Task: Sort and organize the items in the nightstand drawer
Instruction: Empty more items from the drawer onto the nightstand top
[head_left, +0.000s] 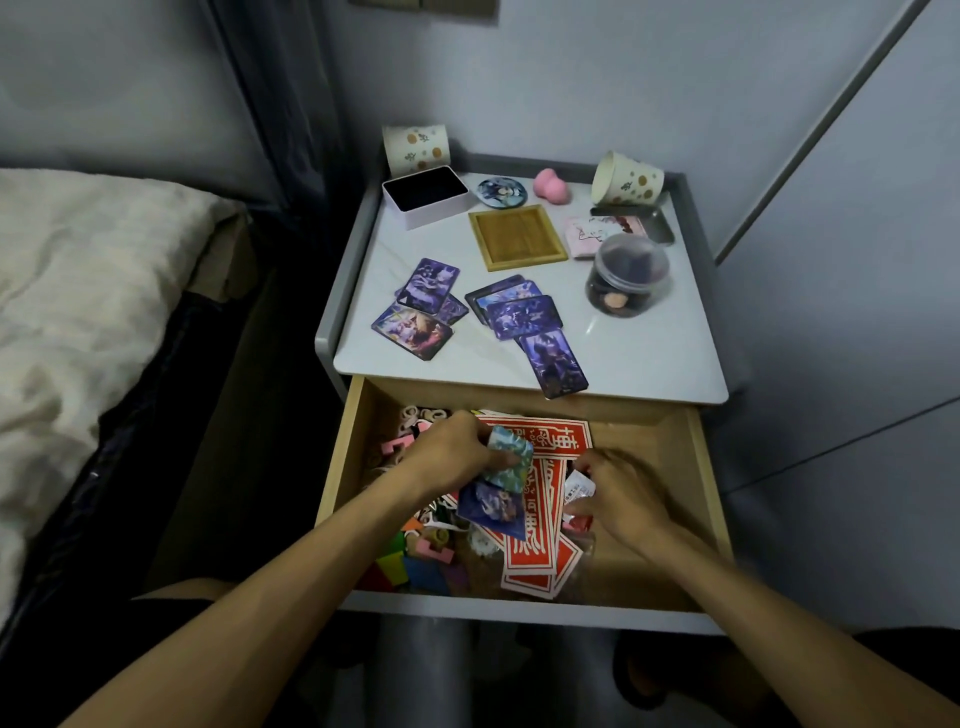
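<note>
The nightstand drawer (698, 467) stands pulled out and holds red envelopes (545, 439), coloured blocks (410, 566) and pink pieces (397, 444). My left hand (452, 454) is over the drawer's middle, shut on a few illustrated cards (506, 475) that fan down from its fingers. My right hand (623, 496) is blurred at the drawer's right side, its fingers pinched on a small white packet (577, 488). More illustrated cards lie in two loose groups on the nightstand top (649, 353), one on the left (423, 306) and one in the middle (524, 317).
On the top also stand an open white box (426, 195), a wooden tray (517, 236), a clear jar (628, 275), a round badge (501, 191), a pink sponge (551, 184), a tipped paper cup (626, 179) and an upright one (415, 148). A bed (78, 312) lies at left.
</note>
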